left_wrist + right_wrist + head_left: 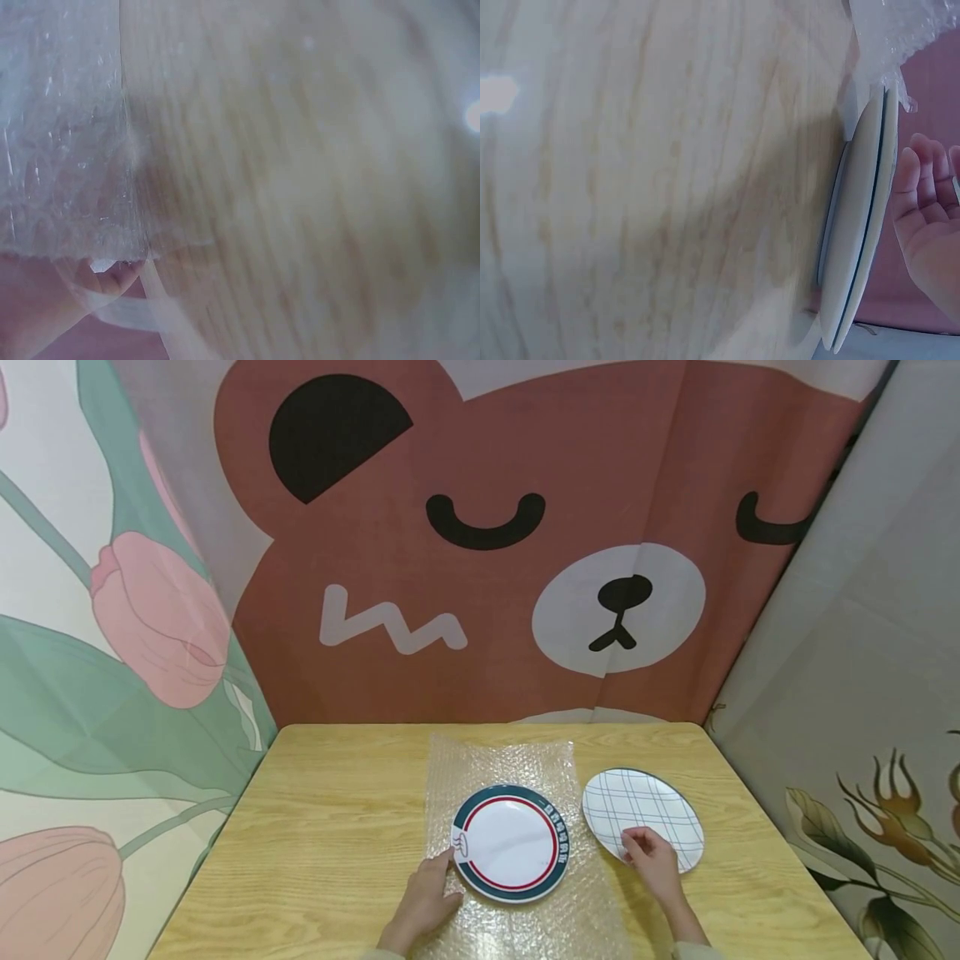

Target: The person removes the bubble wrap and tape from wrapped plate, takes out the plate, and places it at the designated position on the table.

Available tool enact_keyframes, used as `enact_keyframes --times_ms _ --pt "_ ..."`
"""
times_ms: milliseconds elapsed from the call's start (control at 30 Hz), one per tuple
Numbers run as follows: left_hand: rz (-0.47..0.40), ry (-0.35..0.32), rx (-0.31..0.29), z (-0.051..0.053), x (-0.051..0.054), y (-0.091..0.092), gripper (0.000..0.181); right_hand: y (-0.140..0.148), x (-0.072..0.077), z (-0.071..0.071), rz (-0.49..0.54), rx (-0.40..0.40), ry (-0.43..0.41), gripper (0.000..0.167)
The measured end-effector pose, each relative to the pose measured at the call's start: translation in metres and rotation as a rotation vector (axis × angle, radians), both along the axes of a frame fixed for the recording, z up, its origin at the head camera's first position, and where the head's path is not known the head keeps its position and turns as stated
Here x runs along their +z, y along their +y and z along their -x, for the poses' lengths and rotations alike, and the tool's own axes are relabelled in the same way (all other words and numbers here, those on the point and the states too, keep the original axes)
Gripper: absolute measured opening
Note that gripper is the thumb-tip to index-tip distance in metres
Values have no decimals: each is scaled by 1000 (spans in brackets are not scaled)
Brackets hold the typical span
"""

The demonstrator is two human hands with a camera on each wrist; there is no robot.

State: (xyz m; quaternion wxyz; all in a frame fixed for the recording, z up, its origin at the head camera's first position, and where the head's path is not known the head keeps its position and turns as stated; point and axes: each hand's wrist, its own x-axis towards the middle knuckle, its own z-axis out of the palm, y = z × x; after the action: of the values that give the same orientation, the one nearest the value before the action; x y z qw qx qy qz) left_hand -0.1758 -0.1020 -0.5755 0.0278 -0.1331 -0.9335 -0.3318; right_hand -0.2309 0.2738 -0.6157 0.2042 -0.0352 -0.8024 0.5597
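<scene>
A round white plate (512,843) with a dark green band, a red ring and lettering lies on a sheet of bubble wrap (501,762). My left hand (427,897) is at the plate's left edge, index fingertip against the rim and thumb apart over the wrap. Further right lies a white plate with a thin-lined check pattern (618,793). Over its near part hovers my right hand (651,858), fingers loosely bent. From the side, in the right wrist view, the checked plate (862,217) shows a dark line along its edge, and the right hand (934,210) holds nothing.
Both plates and the wrap are on a light wood-grain table (330,810). A curtain with a brown bear (375,552) hangs behind the table's far edge. Floral curtains stand close on the left (157,627) and right (885,827).
</scene>
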Motion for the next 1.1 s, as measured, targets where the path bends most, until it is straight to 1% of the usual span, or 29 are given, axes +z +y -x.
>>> enact_keyframes --times_ms 67,233,333,433,467,533,600,700,767,833,933,1100 --pt "-1 -11 3 0 0 0 64 -2 3 0 -13 13 1 8" --pt "-6 -31 9 0 2 1 64 -8 15 -6 -17 95 60 16" --pt "-8 -38 11 -1 3 1 64 -8 13 -4 -16 114 63 31" --pt "-14 -43 12 -1 4 1 64 -9 6 0 -41 96 40 52" --pt "-16 -43 13 -1 4 1 64 -11 7 0 -47 92 28 57" --pt "-15 -41 13 -2 5 2 64 -17 12 -3 -52 91 24 51" --pt "-13 -37 12 -2 5 2 64 -25 25 -9 -50 107 17 36" --pt "-12 -41 9 -3 6 2 64 -36 48 -18 -44 124 -25 13" --pt "-15 -50 9 -3 6 2 64 -41 59 -23 -48 145 -73 13" --pt "-16 -53 8 -2 6 2 64 -44 64 -25 -53 151 -124 15" --pt "-11 -49 8 -2 6 2 64 -47 66 -25 -50 156 -170 17" --pt "-11 -46 7 -3 8 2 63 -53 66 -22 -26 150 -196 14"
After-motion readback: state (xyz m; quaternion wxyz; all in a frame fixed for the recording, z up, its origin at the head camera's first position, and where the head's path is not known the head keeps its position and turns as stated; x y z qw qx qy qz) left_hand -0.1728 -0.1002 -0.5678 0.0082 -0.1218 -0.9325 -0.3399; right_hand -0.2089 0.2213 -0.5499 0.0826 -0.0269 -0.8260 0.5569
